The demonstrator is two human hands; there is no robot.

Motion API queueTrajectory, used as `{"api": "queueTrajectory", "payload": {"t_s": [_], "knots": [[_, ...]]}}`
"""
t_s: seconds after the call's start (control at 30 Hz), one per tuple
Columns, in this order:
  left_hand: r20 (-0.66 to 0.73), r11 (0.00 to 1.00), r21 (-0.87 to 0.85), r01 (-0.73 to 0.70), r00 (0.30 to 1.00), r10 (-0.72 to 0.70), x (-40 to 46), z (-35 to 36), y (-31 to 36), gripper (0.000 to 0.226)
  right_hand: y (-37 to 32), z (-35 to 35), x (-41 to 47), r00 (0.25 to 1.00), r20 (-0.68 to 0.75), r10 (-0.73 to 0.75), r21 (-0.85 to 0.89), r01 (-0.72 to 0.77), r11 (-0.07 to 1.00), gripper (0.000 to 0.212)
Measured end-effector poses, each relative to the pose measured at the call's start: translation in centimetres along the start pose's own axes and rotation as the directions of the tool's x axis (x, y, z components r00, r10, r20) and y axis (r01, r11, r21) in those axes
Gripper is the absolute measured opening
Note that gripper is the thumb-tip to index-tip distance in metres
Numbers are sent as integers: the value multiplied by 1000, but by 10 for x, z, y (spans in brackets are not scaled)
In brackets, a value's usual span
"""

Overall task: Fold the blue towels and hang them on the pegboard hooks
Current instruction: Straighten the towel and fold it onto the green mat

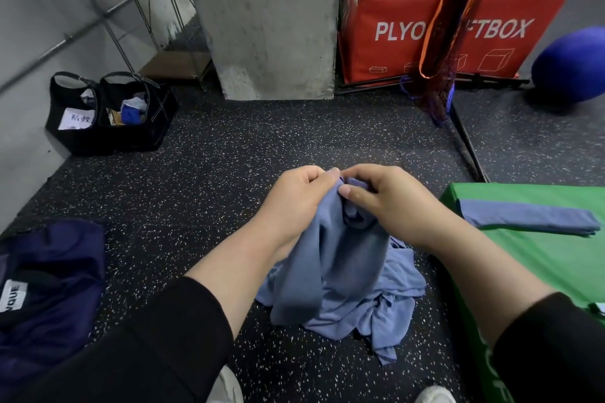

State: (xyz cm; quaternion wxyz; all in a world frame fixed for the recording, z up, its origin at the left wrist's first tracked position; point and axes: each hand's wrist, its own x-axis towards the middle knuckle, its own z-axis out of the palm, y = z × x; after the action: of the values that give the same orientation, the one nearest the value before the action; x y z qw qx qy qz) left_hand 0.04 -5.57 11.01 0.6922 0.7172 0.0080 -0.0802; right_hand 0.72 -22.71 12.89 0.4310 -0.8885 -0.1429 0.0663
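Observation:
A crumpled blue towel hangs in a bunch from both my hands, its lower part piled on the speckled black floor. My left hand pinches the towel's top edge from the left. Touching it fingertip to fingertip, my right hand grips the same edge from the right. A second blue towel, folded into a long flat strip, lies on a green padded box at the right. No pegboard or hooks are in view.
A red plyo box stands at the back with a dark net bag hanging before it. A concrete pillar, a wire shelf, black bags, a blue ball and a navy bag surround the floor.

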Motion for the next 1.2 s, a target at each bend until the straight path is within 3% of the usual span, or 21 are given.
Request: {"api": "queueTrajectory", "payload": {"t_s": [0.07, 0.17, 0.3, 0.4, 0.47, 0.57, 0.67, 0.73, 0.8, 0.9, 1.0, 1.07, 1.2], "knots": [[9, 999, 31, -13, 1000, 13, 1, -3, 0, 26, 1, -2, 0, 999, -52, 10, -13, -10, 1000, 7], [69, 964, 265, -23, 998, 5, 0, -11, 2, 4, 2, -6, 2, 981, -190, 43, -56, -54, 997, 13], [-3, 733, 674, 87, 993, -115, 1, -29, -4, 13, 11, -14, 6, 928, -341, 150, -14, -165, 986, 19], [-87, 627, 756, 190, 978, -191, 1, -39, -13, 31, 17, -18, 6, 907, -375, 194, -23, -218, 976, 20], [-90, 602, 781, 165, 984, -153, 4, -42, -17, 38, 19, -19, 7, 895, -394, 210, -61, -254, 965, 20], [-40, 629, 777, -1, 998, 50, 7, -42, -15, 46, 15, -23, 7, 898, -397, 191, -58, -232, 971, 12], [54, 603, 781, -163, 979, 195, 5, -34, -7, 50, 5, -15, 4, 965, -236, 111, -45, -125, 991, 44], [113, 585, 781, -219, 971, 212, 3, -27, -4, 52, 1, -3, 3, 994, -94, 52, -72, -59, 996, 56], [124, 663, 714, -224, 973, 195, 3, -21, -3, 52, 2, 6, 3, 999, 19, 33, -81, -32, 996, 57], [71, 793, 583, -178, 983, 168, 4, -20, -2, 44, 1, 12, 5, 993, 115, -12, -31, 15, 999, 37], [34, 892, 430, -142, 989, 142, 3, -24, -2, 36, -1, 15, 8, 996, 84, -26, -37, 30, 999, 9], [36, 921, 372, -117, 993, 112, 2, -27, -1, 35, 0, 16, 11, 1000, 14, 7, -97, -5, 995, 9], [114, 855, 519, 10, 990, -81, 0, -43, -4, 37, 4, 5, 17, 961, -253, 111, -109, -142, 984, 3]]}}
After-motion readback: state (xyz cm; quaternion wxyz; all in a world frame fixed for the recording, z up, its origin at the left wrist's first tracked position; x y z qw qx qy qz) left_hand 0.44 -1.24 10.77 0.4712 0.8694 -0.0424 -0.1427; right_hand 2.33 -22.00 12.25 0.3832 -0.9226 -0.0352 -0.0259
